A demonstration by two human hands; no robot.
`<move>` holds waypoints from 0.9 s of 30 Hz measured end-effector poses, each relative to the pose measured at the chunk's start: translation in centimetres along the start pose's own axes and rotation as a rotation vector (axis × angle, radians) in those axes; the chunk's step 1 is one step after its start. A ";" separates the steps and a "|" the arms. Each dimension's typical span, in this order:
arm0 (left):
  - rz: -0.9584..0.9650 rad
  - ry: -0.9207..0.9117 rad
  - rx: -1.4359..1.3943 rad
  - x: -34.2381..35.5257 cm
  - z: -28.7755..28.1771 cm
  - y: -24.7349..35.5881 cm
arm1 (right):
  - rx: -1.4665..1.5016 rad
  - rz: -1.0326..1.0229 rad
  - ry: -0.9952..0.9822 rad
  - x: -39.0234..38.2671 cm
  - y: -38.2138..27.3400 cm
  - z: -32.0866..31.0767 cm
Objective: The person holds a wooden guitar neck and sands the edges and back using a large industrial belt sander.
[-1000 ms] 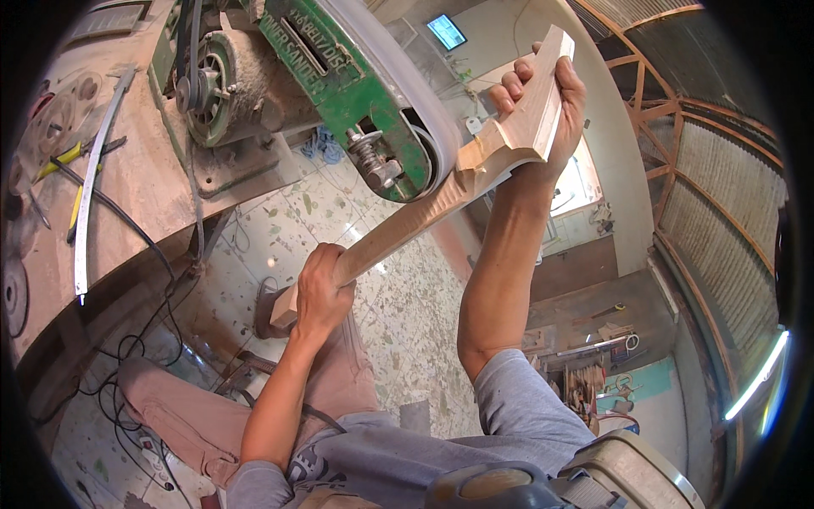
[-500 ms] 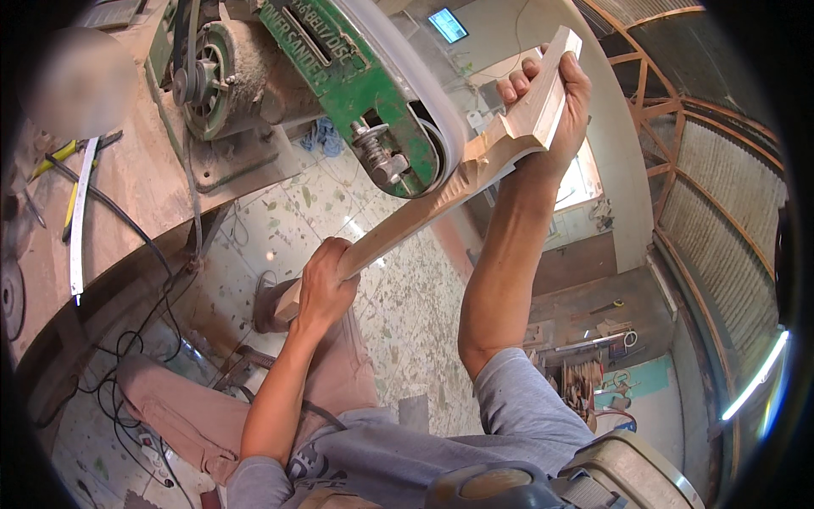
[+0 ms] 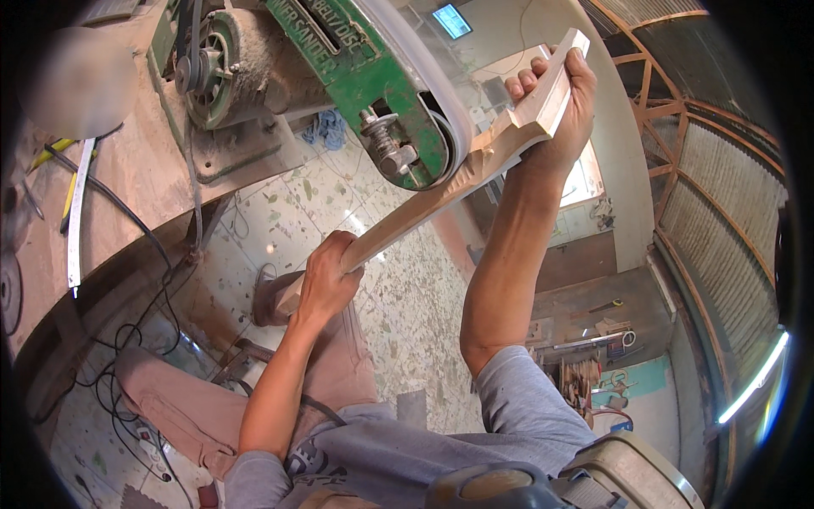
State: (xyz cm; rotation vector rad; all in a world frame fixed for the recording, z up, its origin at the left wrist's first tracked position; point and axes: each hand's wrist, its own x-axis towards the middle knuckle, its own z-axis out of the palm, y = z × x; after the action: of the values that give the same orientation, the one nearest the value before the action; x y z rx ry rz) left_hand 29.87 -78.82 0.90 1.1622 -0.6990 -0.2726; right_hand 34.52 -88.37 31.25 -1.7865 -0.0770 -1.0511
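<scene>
A long piece of pale wood (image 3: 415,214), cut to a curved shape with a wide upper end, runs slantwise across the view. My left hand (image 3: 329,273) wraps round its lower, narrow part. At the upper right, my right hand (image 3: 570,102) grips the wide end, thumb on one side and fingertips on the other. Between my hands, the wood's upper edge lies against or very near the rounded end of a green belt sander (image 3: 398,110); exact contact is hard to tell. The sander's belt (image 3: 445,93) looks smooth and blurred.
A dusty motor (image 3: 225,81) with a pulley stands on the wooden bench (image 3: 127,187) at left. Yellow-handled pliers (image 3: 58,153) and a white strip (image 3: 80,216) lie there. Black cables (image 3: 127,339) hang down to the floor beside my leg. A blue rag (image 3: 325,130) sits beyond the bench.
The wood and both my hands have shifted slightly to the right. The sander also appears a little further right and lower in view. My grip looks the same.
</scene>
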 end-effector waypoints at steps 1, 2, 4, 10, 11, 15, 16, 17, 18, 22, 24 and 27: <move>-0.006 -0.011 -0.001 0.0 -0.1 0.0 | -0.025 0.000 0.000 -0.1 0.0 0.0; -0.012 -0.023 -0.003 0.0 -0.1 0.0 | -0.017 -0.002 0.012 -0.1 0.0 0.2; -0.030 -0.030 -0.015 0.0 0.0 -0.1 | 0.000 -0.007 0.036 -0.1 -0.1 0.5; -0.063 -0.064 -0.011 0.1 0.1 -0.2 | -0.032 0.031 0.007 -0.4 -0.4 0.7; -0.061 -0.070 -0.015 0.1 0.1 -0.2 | -0.049 0.024 0.018 -0.4 -0.4 0.7; -0.112 -0.101 -0.009 0.2 0.0 0.1 | -0.123 -0.004 0.087 -0.7 -0.5 1.3; -0.113 -0.104 -0.011 0.2 0.1 0.1 | -0.144 -0.011 0.110 -0.8 -0.5 1.5; -0.114 -0.106 -0.013 0.2 0.1 0.1 | -0.151 -0.011 0.120 -0.8 -0.5 1.5; -0.111 -0.107 -0.016 0.1 0.2 0.0 | -0.159 -0.010 0.130 -0.8 -0.5 1.5; -0.094 -0.117 -0.019 0.1 0.4 -0.6 | -0.182 -0.025 0.136 -1.0 -0.4 1.7; -0.103 -0.126 -0.029 0.1 0.5 -0.6 | -0.197 -0.020 0.142 -1.0 -0.5 1.8; -0.130 -0.142 -0.056 0.0 0.6 -0.5 | -0.229 -0.013 0.150 -0.9 -0.7 2.0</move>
State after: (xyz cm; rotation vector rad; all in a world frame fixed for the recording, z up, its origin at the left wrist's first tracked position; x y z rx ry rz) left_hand 29.57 -79.50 0.64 1.1446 -0.7360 -0.4851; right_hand 34.85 -86.09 30.91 -1.9058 0.1285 -1.2398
